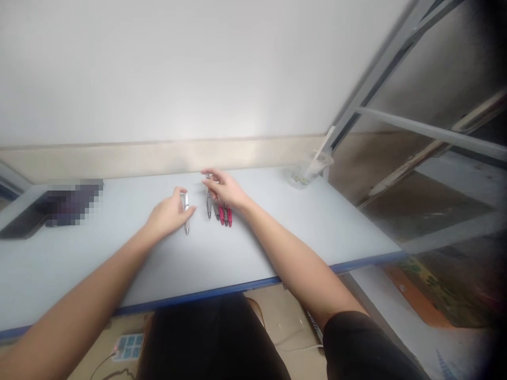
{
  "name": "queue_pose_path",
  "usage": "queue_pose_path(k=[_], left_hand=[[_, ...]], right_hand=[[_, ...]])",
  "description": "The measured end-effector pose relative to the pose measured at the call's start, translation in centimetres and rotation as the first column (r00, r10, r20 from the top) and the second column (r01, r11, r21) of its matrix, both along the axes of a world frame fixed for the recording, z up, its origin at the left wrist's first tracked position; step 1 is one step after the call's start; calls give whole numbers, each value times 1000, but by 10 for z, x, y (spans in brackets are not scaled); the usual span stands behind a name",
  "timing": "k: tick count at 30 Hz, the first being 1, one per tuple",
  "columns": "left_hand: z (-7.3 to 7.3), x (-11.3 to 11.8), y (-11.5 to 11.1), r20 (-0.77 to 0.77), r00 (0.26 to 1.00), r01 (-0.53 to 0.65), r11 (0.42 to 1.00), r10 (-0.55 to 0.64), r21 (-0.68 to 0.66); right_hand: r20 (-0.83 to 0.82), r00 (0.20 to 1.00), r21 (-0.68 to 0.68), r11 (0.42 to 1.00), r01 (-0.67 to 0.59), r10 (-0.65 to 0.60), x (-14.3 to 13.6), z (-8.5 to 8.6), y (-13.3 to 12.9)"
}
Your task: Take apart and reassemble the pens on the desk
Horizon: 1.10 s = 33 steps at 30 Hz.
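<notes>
On the light blue table, my left hand has its thumb and index finger around a white pen that points toward me. To its right, my right hand pinches the upper part of a grey pen between thumb and fingers. Beneath and beside that hand lies a row of several pens, grey and red, tips toward me; a red pen is at the right end. My right hand hides their upper ends.
A clear plastic cup with a white stick in it stands at the back right. Dark flat objects lie at the left, partly blurred out. A wall rises behind, and a metal-framed partition stands at the right.
</notes>
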<state>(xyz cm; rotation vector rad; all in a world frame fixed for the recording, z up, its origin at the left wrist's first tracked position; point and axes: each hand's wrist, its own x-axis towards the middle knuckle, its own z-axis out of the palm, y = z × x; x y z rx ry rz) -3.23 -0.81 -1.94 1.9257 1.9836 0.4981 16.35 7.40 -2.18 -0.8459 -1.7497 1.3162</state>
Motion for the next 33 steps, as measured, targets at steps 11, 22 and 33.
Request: queue_pose_path(k=[11, 22, 33], left_hand=[[-13, -12, 6, 339, 939, 33, 996, -59, 80], [-10, -6, 4, 468, 880, 52, 996, -82, 76], [-10, -8, 3, 438, 893, 80, 995, -99, 61]], right_hand=[[-35, 999, 36, 999, -24, 25, 3, 1, 1], [-92, 994, 39, 997, 68, -64, -3, 0, 8], [-64, 998, 48, 999, 25, -22, -2, -1, 7]])
